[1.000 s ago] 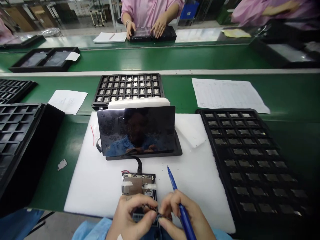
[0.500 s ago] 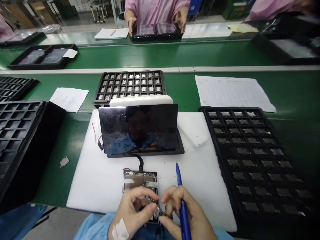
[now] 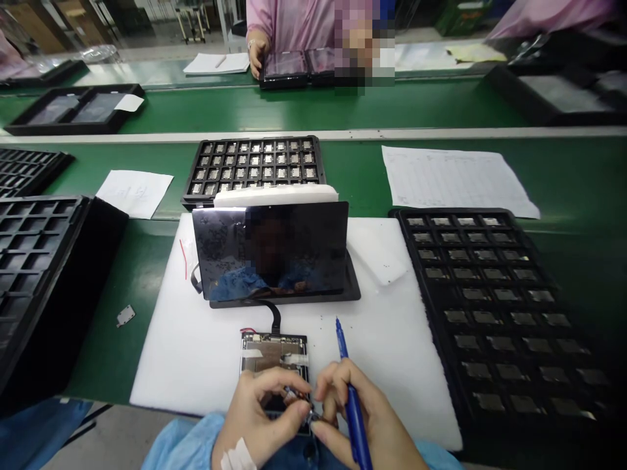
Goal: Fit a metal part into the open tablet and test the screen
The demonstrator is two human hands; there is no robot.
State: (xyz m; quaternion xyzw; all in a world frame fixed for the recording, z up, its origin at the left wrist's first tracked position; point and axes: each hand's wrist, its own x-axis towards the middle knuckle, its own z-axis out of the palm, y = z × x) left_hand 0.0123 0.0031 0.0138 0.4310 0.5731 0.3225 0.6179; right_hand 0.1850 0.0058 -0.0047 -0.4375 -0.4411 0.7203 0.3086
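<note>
No text can be read: faint print on the white sheet [image 3: 458, 179] and marks on the smaller paper [image 3: 133, 191] are too blurred.

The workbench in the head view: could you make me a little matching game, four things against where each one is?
Things:
1. blue pen
2. dark screen panel
3. circuit board
4. small metal plate

Places:
A. propped up at the back of the white foam mat
B. alone on the green belt, left of the mat
C. in the right hand
D. flat on the mat, under the fingertips of both hands

Pairs: 1-C, 2-A, 3-D, 4-B
</note>
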